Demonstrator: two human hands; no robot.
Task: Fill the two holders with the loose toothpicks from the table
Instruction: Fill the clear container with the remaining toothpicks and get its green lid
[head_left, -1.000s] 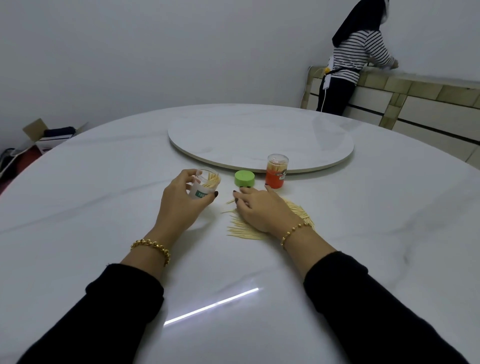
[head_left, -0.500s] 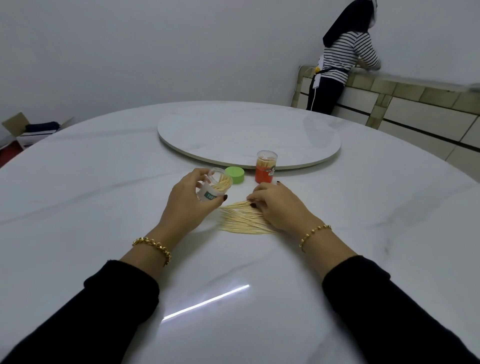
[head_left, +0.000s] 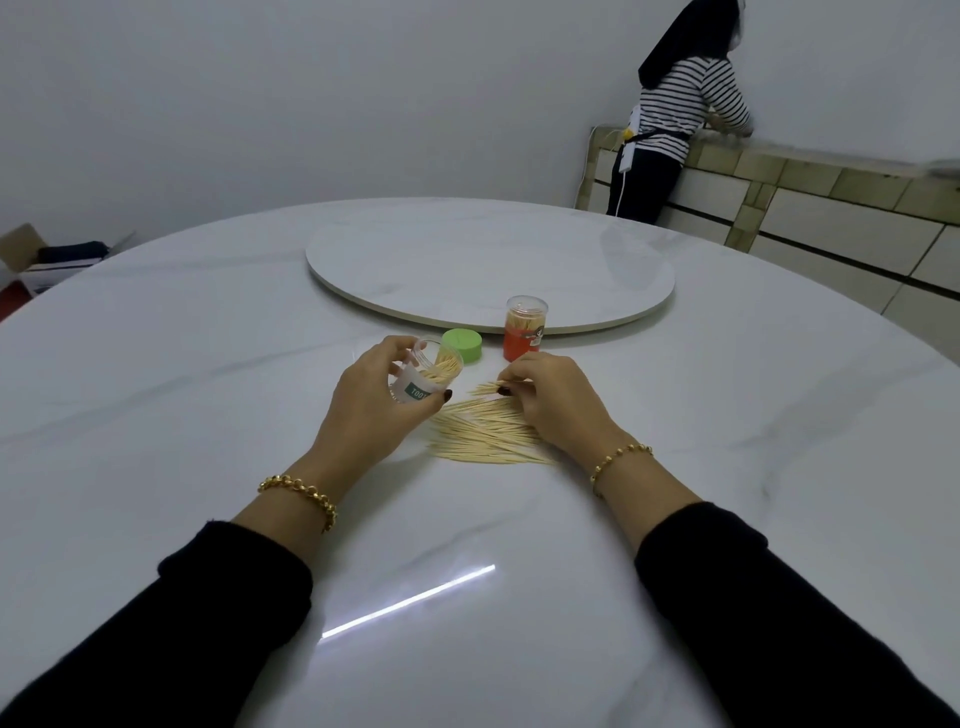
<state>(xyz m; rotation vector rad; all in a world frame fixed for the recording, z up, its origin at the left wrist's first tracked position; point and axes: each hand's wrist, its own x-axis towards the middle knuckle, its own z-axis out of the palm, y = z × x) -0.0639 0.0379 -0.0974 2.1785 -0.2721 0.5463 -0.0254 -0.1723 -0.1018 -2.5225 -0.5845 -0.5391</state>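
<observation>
Right hand (head_left: 556, 402) has lifted pinched toothpicks (head_left: 485, 387) beside the clear holder (head_left: 422, 382) left hand (head_left: 371, 413) grips; green lid (head_left: 463, 345), orange holder (head_left: 523, 338) behind.

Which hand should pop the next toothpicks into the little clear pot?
The right hand: it pinches a few toothpicks at the far edge of the pile. The left hand is busy gripping the clear holder, tilted toward them.

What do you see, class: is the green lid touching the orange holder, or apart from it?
Apart. The head view shows a strip of bare table between the green lid and the orange holder, standing side by side.
</observation>
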